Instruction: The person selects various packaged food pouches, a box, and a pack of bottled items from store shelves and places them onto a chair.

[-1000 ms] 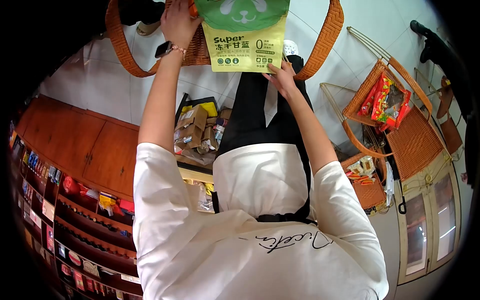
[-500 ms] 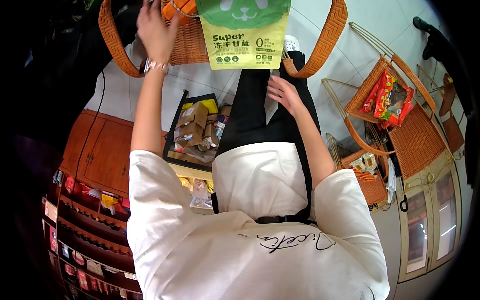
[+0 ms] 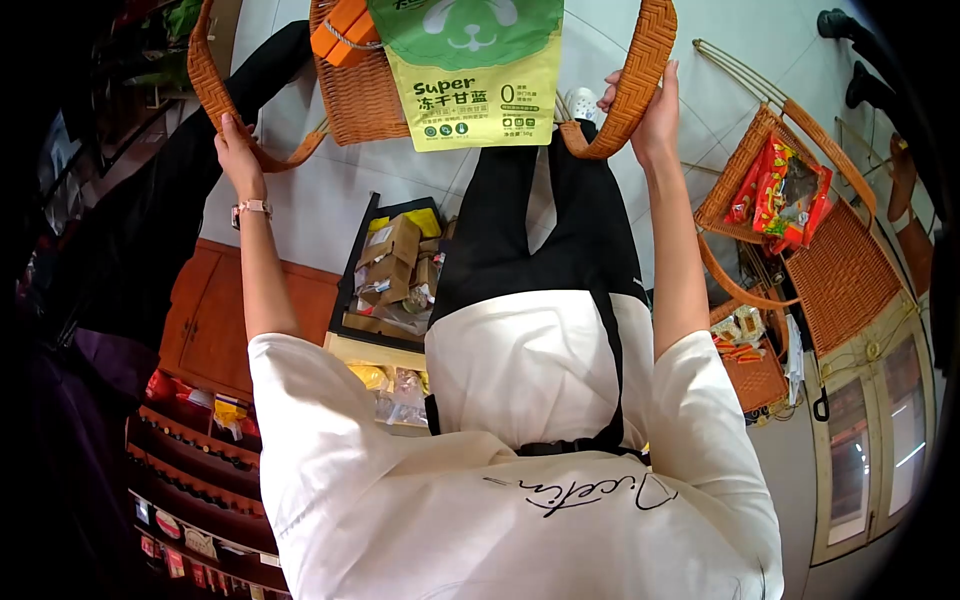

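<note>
A wicker chair (image 3: pixel 365 110) faces me, with a woven armrest on each side. My left hand (image 3: pixel 238 155) wears a pink-strapped watch at the wrist and closes on the left armrest (image 3: pixel 212 85) near its lower bend. On the other side, my right hand (image 3: pixel 655 115) wraps round the right armrest (image 3: pixel 632 95), fingers showing on both edges. Between the armrests is a green and yellow pouch (image 3: pixel 480 90) with a printed animal face, its top cut off by the frame. An orange block-like item (image 3: pixel 345 32) with a grey cord lies beside the pouch.
On the right, a second wicker chair (image 3: pixel 840 275) bears red snack packets (image 3: pixel 785 190). A lower wicker piece (image 3: pixel 755 380) holds small packets. An open drawer (image 3: pixel 390 270) of boxes stands by my legs. Another person's dark trouser leg (image 3: pixel 265 75) is on the left, near wooden cabinets (image 3: pixel 260 300).
My left hand has come down from near the orange item onto the left armrest. My right hand has moved outward and up onto the right armrest. The view has shifted slightly.
</note>
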Demonstrator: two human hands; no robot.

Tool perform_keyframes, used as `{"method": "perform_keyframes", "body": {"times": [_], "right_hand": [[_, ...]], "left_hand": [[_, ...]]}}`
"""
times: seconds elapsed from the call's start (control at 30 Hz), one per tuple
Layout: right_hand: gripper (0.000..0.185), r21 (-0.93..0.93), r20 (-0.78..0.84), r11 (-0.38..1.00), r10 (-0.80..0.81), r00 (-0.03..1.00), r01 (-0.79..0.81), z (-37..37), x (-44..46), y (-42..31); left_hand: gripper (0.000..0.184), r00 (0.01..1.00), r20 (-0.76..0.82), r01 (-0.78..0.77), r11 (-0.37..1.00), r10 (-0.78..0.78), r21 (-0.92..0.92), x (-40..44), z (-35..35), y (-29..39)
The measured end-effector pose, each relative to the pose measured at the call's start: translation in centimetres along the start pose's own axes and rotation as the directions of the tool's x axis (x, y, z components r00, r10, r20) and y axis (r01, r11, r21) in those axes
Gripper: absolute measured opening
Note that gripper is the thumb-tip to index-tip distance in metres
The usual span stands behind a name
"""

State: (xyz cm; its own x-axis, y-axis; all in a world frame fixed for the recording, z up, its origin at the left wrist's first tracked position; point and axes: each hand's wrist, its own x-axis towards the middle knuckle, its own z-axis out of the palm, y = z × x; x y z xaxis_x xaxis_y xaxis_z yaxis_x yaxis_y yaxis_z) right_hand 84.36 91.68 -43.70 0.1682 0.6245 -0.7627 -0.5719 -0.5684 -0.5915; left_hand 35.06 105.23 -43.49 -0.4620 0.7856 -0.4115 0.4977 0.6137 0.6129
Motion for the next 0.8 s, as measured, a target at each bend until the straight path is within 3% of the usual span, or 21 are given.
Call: {"method": "perform_keyframes", "body": {"times": [0.1, 0.2, 0.23, 0.33, 0.4, 0.53, 0.6, 0.7, 0.8], "right_hand": [[0.064, 0.045, 0.064, 0.999, -0.028, 0.998, 0.025, -0.3, 0.3, 0.1], [0.061, -0.161, 0.020, 0.985, 0.069, 0.997, -0.065, -0.7, 0.5, -0.2], [0.051, -0.084, 0.001, 0.991, 0.100, 0.995, -0.100, -0.4, 0.1, -0.6], [0.052, -0.186, -0.126, 0.982, -0.016, 0.992, -0.008, 0.9, -0.7, -1.2], [0.051, -0.171, -0.135, 0.985, -0.038, 0.990, 0.015, 0.4, -0.8, -1.7], [0.051, -0.186, -0.184, 0.982, -0.060, 0.981, 0.025, -3.3, -1.2, -2.9], [0.052, -0.206, -0.207, 0.978, -0.060, 0.976, 0.016, -6.6, -0.7, -3.8], [0.053, -0.210, -0.279, 0.977, -0.028, 0.960, -0.032, -11.2, -0.5, -5.1], [0.054, -0.228, -0.314, 0.973, -0.053, 0.948, -0.021, -14.9, -0.6, -6.4]], "left_hand": [[0.052, 0.995, -0.097, 0.015, 0.999, -0.018, -0.036, -0.4, 0.7, 0.3], [0.056, 0.922, -0.269, 0.155, 0.900, -0.280, -0.407, 0.1, 2.0, 2.0], [0.056, 0.895, -0.293, 0.200, 0.891, -0.335, -0.407, 0.4, 2.2, 2.5], [0.049, 0.904, -0.224, 0.278, 0.899, -0.364, -0.337, 1.5, 1.2, 2.3], [0.035, 0.931, -0.168, 0.252, 0.904, -0.323, -0.345, 1.5, 1.3, 2.3], [0.031, 0.888, -0.222, 0.293, 0.868, -0.402, -0.401, -1.0, 5.1, 4.3], [0.040, 0.887, -0.191, 0.323, 0.861, -0.420, -0.392, -3.8, 8.4, 6.4], [0.043, 0.919, -0.098, 0.328, 0.878, -0.382, -0.348, -6.2, 11.8, 7.7], [0.038, 0.935, 0.110, 0.352, 0.838, -0.338, -0.416, -8.1, 14.2, 9.1]]}}
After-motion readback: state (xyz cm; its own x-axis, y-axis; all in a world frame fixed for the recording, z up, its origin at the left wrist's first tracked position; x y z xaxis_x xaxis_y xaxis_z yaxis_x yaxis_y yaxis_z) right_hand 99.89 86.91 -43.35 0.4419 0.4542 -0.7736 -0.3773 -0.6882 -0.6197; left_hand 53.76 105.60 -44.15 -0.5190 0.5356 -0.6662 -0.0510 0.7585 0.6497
